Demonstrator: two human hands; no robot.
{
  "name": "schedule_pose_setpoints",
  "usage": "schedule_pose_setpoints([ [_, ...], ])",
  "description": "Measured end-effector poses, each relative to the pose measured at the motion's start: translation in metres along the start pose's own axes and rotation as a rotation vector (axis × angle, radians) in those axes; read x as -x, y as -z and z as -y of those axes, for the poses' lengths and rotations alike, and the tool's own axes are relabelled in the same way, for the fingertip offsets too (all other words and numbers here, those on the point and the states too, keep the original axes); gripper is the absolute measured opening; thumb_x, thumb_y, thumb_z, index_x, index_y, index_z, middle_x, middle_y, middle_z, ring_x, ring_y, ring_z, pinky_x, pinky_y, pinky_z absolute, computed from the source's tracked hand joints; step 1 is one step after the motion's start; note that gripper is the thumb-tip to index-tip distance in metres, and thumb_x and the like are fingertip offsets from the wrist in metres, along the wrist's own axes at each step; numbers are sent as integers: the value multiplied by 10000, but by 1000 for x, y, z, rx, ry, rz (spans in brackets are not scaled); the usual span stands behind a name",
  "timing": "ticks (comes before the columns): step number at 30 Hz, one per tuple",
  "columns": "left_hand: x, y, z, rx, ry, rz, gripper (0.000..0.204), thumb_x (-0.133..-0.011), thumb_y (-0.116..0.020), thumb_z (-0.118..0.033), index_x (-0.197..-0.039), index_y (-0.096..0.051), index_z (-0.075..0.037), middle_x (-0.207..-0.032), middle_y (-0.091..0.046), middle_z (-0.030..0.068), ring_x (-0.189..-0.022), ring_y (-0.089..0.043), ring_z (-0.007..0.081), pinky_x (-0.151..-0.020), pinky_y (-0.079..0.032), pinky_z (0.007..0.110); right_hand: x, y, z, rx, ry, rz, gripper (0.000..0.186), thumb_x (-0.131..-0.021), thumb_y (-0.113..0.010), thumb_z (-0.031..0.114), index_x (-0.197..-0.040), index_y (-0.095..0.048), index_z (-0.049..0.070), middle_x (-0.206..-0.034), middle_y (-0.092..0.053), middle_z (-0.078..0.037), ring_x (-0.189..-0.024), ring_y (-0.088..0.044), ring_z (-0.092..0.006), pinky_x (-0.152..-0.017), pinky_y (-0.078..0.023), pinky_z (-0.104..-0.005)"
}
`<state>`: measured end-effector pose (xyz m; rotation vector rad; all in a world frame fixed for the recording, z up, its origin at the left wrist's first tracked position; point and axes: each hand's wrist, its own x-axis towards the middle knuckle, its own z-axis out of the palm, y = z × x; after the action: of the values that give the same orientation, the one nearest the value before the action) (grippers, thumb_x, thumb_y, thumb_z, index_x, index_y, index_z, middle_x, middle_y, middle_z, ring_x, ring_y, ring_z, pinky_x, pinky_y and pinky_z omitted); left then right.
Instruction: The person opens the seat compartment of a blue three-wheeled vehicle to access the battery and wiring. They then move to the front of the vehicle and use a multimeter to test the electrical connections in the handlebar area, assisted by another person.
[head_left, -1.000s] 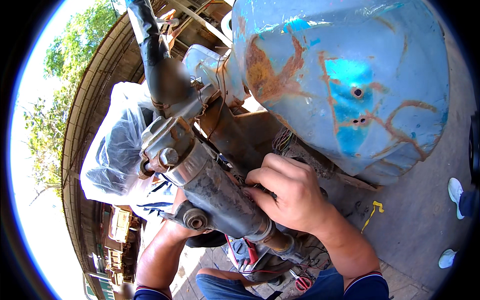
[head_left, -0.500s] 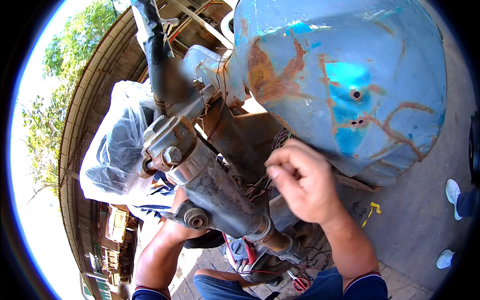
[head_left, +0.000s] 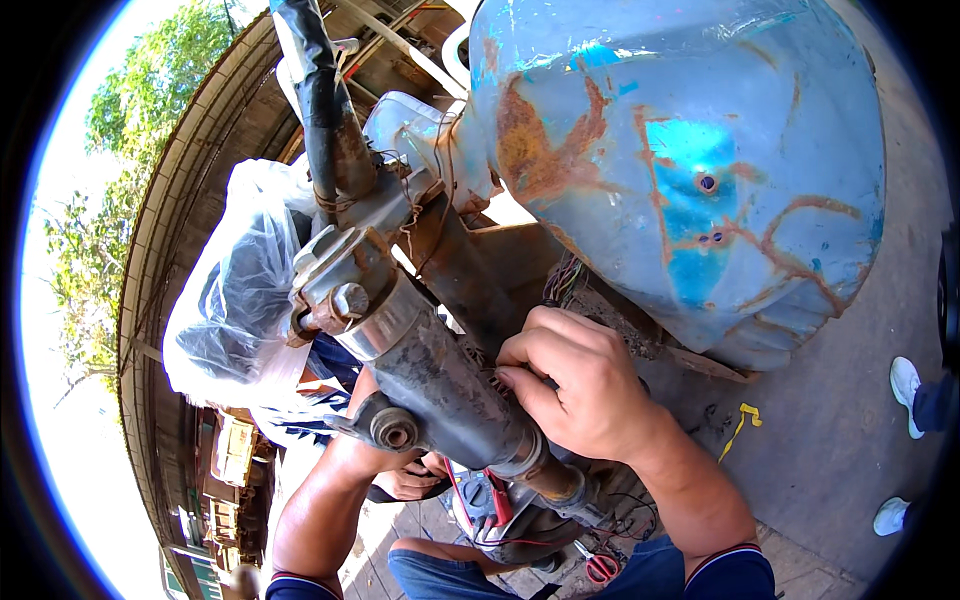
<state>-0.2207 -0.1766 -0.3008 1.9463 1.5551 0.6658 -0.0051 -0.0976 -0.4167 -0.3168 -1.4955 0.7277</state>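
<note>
Clear plastic cover: (head_left: 235,290) crumpled and see-through, left of centre.
Left forearm: (head_left: 320,510) rises from the lower left edge, nearly upright, and passes behind the side bracket (head_left: 393,430).
Left hand: hidden behind the metal tube (head_left: 435,385); its grip cannot be told.
Metal tube look: scuffed dark grey, with a bright collar and rusty bolt (head_left: 349,300) above and a brown, rusted lower joint; it slants from upper left to lower right through mid-frame.
Multimeter: (head_left: 479,497) grey with a dial, lower centre.
Thin wires: (head_left: 567,278) a multicoloured bundle at mid-frame, just above the knuckles.
Right hand: (head_left: 580,385) back upward, fingers curled, at the tube's right edge; thumb and forefinger nearly together, but whether the grip pinches anything cannot be told.
Right forearm: (head_left: 695,480) slants up leftward from the lower right.
Blue panel: (head_left: 620,215) rounded, streaked with rust, upper right.
</note>
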Motion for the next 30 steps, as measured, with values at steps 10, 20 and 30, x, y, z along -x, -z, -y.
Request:
schedule_pose_setpoints([
  [10,2,1,3,21,62,-3,572,-726,-866,-72,-1250,-648,-5,-1163,-718,111,-1068,-688,197,-953,-548,361,1,6,4,-209,-221,52,124,-824,-718,-53,-932,-680,-5,-798,-591,-114,-669,-609,-287,-622,-472,-407],
  [20,6,1,6,33,88,-32,604,-716,-884,-64,-1267,-644,-10,-1170,-722,123,-1090,-692,208,-960,-553,373,3,3,-2,38,-102,14,132,-789,-749,29,-886,-661,23,-787,-593,-100,-672,-622,-302,-604,-484,-427],
  [30,4,2,-5,-158,-23,30,417,-839,-805,-59,-1229,-662,-31,-1163,-695,108,-1055,-673,212,-899,-556,357,2,60,25,60,-342,250,209,-838,-675,-72,-1042,-698,-29,-844,-653,-92,-652,-640,-177,-594,-499,-319],
])
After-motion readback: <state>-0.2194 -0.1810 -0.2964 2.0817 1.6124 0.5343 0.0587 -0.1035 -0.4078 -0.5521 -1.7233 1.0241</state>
